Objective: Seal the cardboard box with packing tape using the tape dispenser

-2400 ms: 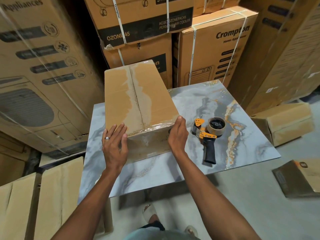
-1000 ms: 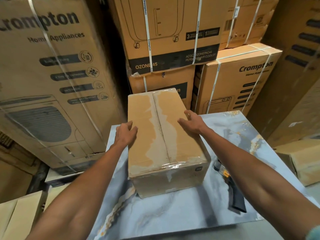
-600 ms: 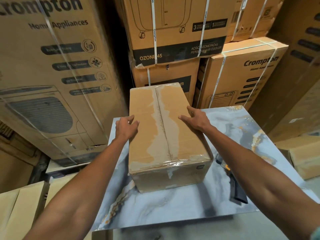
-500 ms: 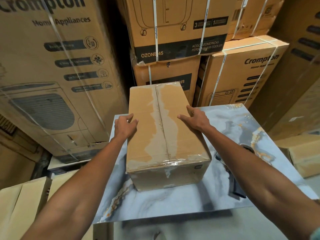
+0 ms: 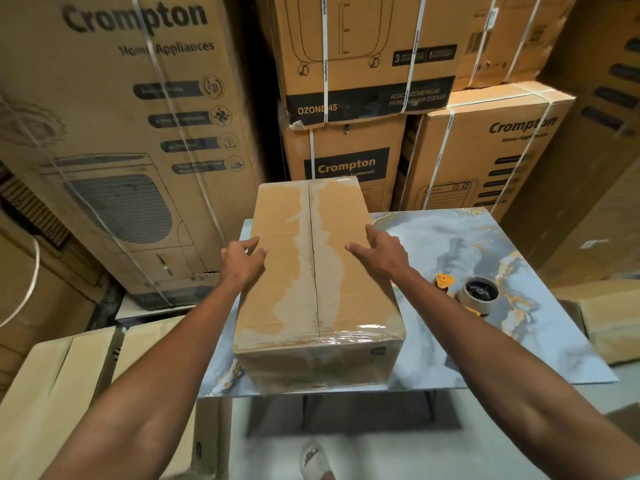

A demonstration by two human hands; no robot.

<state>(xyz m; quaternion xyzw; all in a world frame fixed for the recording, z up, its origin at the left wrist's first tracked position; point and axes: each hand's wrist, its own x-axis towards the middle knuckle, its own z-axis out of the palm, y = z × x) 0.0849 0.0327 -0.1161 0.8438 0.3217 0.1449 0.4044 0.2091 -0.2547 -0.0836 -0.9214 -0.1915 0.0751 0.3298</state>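
While the dispenser (image 5: 474, 295) lies on the table (image 5: 540, 341) to the right, both hands, left (image 5: 239, 263) and right (image 5: 382, 256), rest open-fingered on the taped box (image 5: 311, 278).

Strapped Crompton cartons (image 5: 485, 147) stand stacked behind a marbled table (image 5: 485, 341).

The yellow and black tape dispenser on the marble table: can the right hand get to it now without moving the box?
Probably yes. The yellow and black tape dispenser lies on the marble-patterned table, right of the brown cardboard box, with nothing over it. The right hand holds nothing.
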